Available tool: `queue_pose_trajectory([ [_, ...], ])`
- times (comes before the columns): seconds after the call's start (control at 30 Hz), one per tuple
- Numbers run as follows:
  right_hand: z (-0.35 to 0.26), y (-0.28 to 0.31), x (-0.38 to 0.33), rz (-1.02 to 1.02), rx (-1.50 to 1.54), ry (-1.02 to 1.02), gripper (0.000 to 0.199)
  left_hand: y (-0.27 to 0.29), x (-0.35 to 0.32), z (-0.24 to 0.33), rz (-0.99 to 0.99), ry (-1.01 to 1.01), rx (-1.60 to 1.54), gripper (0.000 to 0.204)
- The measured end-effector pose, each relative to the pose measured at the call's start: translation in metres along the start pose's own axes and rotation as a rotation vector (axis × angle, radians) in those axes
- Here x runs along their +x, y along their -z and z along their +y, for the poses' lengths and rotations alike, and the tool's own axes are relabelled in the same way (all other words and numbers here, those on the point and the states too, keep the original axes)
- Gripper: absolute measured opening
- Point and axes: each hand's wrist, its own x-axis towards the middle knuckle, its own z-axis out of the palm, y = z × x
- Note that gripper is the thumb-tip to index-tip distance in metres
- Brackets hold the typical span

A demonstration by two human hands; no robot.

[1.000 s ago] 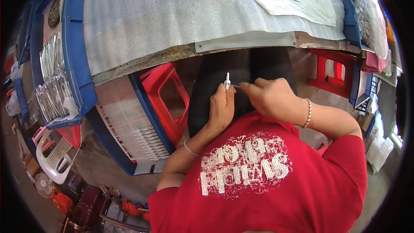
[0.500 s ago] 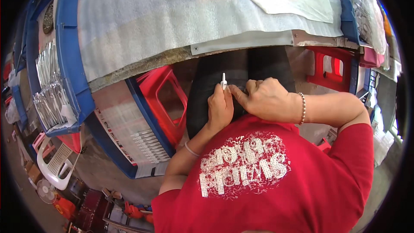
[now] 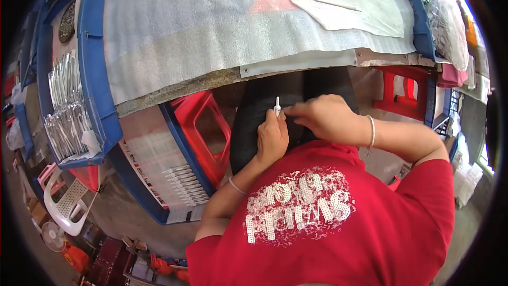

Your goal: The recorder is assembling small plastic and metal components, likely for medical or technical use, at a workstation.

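Over your dark trousers, just your side of the surface, your left hand is pinching a small white piece, narrow tip poking out past your fingers and away from you. Your right hand is right beside it, fingers curled in, but they're kinda blurry so I can't tell if they're gripping anything. Off to your left, a blue tray has a row of white parts, near a red stool.

Looks like an assembly workshop: foam-covered bench, blue bin packed with slim silvery parts, lower blue tray with a row of matching white pieces, red plastic stool, grey floor.
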Motion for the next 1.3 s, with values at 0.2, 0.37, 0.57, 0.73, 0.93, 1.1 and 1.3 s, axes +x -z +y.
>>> queue_pose_trajectory([
  [0.2,-0.026,0.011,0.004,-0.159,-0.638,0.162,0.046,0.001,-0.002,-0.001,0.003,0.041,-0.031,0.014],
  [0.37,-0.015,0.013,0.01,-0.26,-0.271,-0.078,0.041,0.001,0.003,-0.001,-0.012,0.04,-0.01,0.013],
  [0.57,-0.009,0.002,0.005,-0.097,0.091,-0.323,0.025,-0.003,0.003,-0.004,-0.033,0.016,0.052,0.013],
  [0.73,0.006,-0.021,-0.006,0.035,0.375,-0.433,0.023,-0.006,0.0,-0.004,-0.011,-0.01,0.098,0.016],
  [0.93,-0.022,0.016,0.001,-0.073,0.444,-0.443,0.031,-0.003,-0.002,0.005,0.064,-0.065,0.073,0.016],
  [1.1,-0.044,0.045,-0.005,-0.182,0.466,-0.236,0.042,0.003,-0.004,0.009,0.1,-0.12,-0.146,0.016],
  [1.3,-0.035,0.022,-0.018,-0.007,-0.243,0.051,0.039,0.005,-0.005,0.01,0.024,-0.012,-0.109,0.016],
])
